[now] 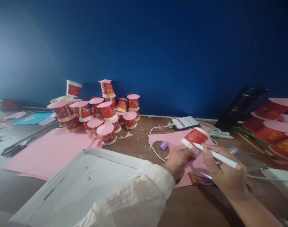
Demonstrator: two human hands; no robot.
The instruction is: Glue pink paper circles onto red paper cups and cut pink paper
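Above pink paper [169, 140], clasping red-and-white paper cup [192, 136] (left grip [178, 160]), slim white pen [223, 160] (right grip [229, 176]), likely marking, next needing steadiness.

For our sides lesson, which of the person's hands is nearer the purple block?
Left. The left hand , holding a cup , is just right of the purple block ; the right hand , holding a pen , is farther right.

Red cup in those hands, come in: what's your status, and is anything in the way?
Left hand holding cup, tilted. Right hand gripping pen, tip at cup's side. Nothing between pen and cup; phone beyond.
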